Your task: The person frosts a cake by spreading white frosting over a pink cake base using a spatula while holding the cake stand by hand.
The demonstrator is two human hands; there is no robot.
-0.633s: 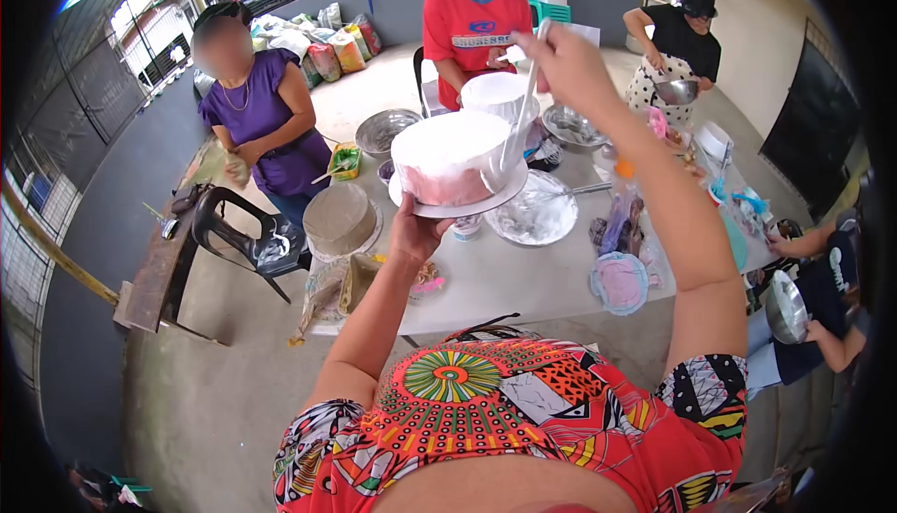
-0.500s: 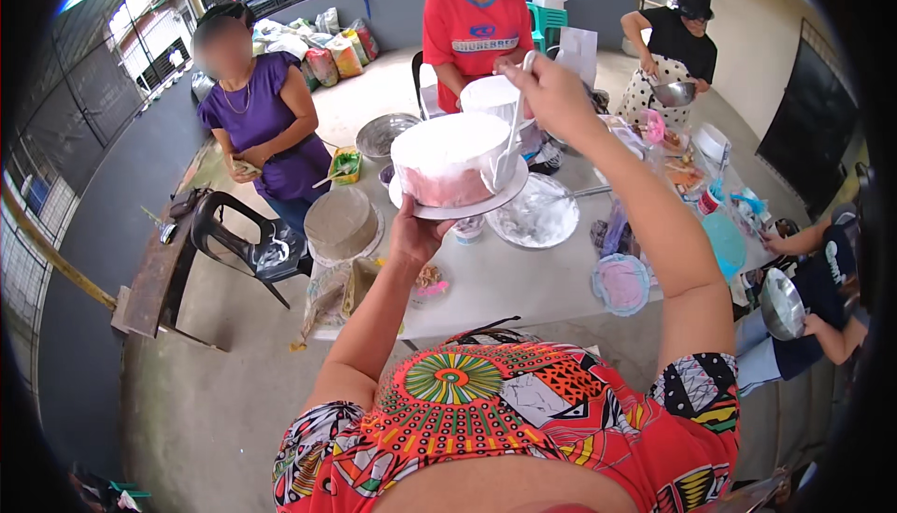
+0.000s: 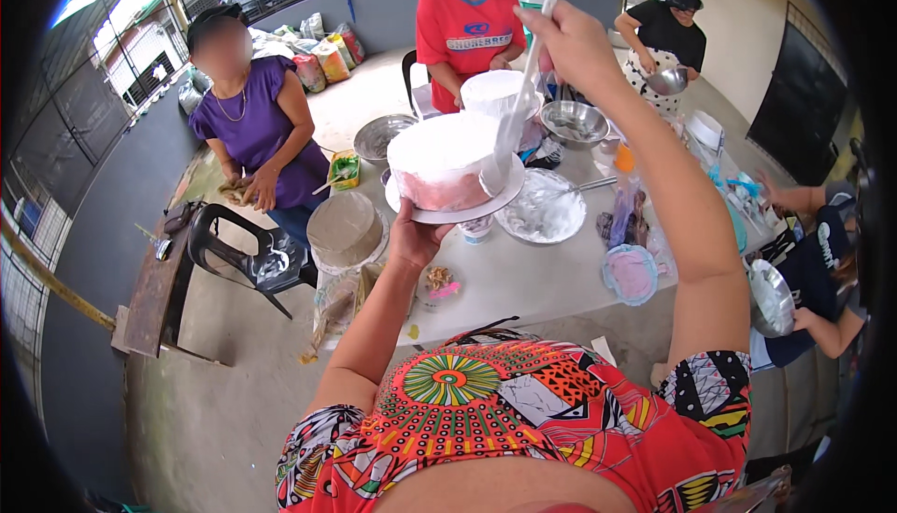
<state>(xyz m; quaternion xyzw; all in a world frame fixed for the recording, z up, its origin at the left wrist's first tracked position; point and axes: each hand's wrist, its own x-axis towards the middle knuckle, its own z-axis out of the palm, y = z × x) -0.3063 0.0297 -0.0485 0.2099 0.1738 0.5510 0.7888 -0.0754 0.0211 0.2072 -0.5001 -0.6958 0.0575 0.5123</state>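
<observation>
Raised over the table, a round cake (image 3: pixel 439 153) has white icing on top and pinkish patches showing through its side. It sits on a thin round cake board (image 3: pixel 444 216). My left hand (image 3: pixel 417 235) grips the board from beneath, fingers partly hidden under it. High to the right of the cake, my right hand (image 3: pixel 572 41) is closed around the handle of a long icing spatula (image 3: pixel 523 97). The spatula slants down, its icing-smeared blade against the cake's right side.
Below stand a bowl of white icing (image 3: pixel 542 223), a greyish frosted cake (image 3: pixel 344 226) and a pink-and-blue round item (image 3: pixel 632 275). Another white cake (image 3: pixel 492 89) is beyond, before a person in red (image 3: pixel 467 32). A black chair (image 3: pixel 252 249) stands left; other people hold bowls at right.
My right hand has risen, and the spatula's upper end is higher, its blade still at the cake's right side. The cake stays nearly in place. At left, the person in purple has shifted their hands.
</observation>
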